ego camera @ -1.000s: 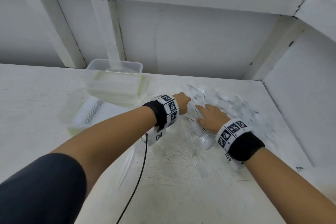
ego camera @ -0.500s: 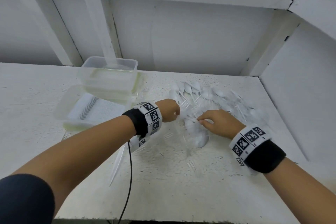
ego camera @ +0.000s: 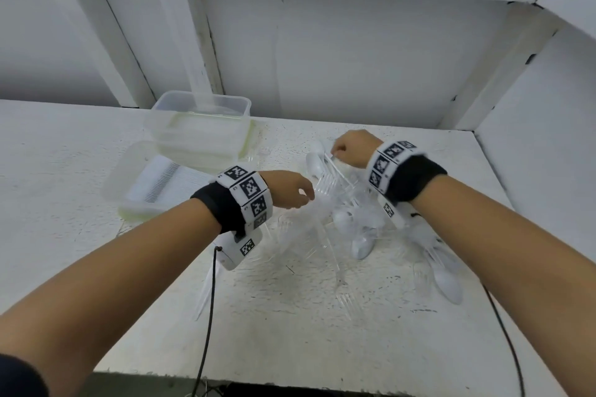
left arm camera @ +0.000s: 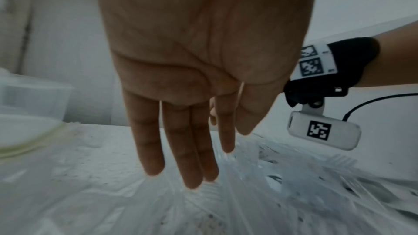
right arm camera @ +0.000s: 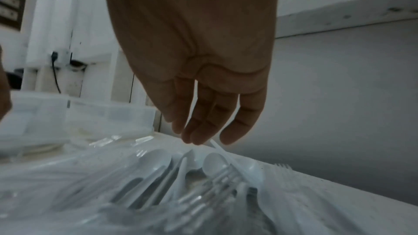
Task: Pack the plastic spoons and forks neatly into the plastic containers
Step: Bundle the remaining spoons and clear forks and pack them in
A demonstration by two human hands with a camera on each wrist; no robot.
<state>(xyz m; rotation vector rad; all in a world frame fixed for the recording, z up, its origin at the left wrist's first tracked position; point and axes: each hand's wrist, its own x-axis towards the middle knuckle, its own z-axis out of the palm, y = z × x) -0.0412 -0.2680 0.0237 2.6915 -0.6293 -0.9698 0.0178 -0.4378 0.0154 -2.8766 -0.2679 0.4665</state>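
A heap of white plastic spoons and clear forks [ego camera: 342,203] lies on the white table, right of centre. My left hand [ego camera: 290,190] hovers over the heap's left side; in the left wrist view its fingers [left arm camera: 194,167] hang straight down above clear forks [left arm camera: 226,203] and hold nothing. My right hand [ego camera: 351,151] is at the far side of the heap, fingertips bunched on the thin handle of a white spoon [ego camera: 335,167]. In the right wrist view that handle [right arm camera: 216,145] pokes out at the fingertips [right arm camera: 199,135], above spoons [right arm camera: 212,163].
A stack of clear plastic containers [ego camera: 200,135] stands at the back left. In front of it lies a shallow container [ego camera: 119,190] with a row of cutlery inside. Loose white spoons [ego camera: 448,287] and a clear fork [ego camera: 343,296] lie nearer me. Walls close the back and right.
My right hand has moved from the near middle of the heap to its far side and pinched a spoon handle. My left hand has shifted right, over the clear forks.
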